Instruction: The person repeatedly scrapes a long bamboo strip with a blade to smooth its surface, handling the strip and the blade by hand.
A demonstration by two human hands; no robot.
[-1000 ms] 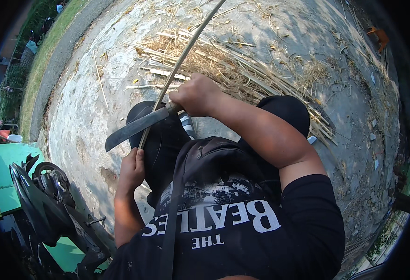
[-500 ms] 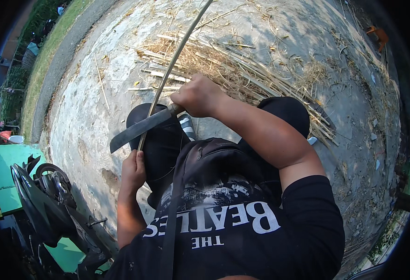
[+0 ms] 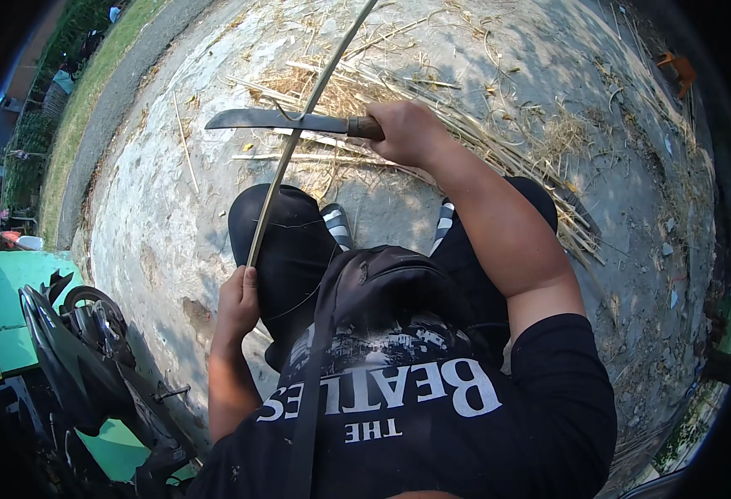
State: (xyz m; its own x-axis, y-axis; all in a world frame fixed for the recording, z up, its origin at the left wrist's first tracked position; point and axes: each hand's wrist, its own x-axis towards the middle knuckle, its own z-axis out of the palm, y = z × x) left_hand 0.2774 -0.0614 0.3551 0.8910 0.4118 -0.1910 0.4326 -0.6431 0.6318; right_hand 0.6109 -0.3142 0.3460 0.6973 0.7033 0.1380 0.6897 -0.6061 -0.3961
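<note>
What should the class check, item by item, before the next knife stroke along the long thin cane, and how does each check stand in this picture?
1. Right hand closed firmly round the knife's wooden handle: ok.
2. Left hand gripping the lower end of the cane, well away from the blade: ok.
3. Blade lying against the cane, where a thin curl lifts off: ok.
4. Blade edge turned away from the body: cannot tell.
5. Knees out of the blade's path: not ok, the left knee sits just below the blade beside the cane.
6. Ground ahead free of other people: ok; only cut stalks lie there.
</note>
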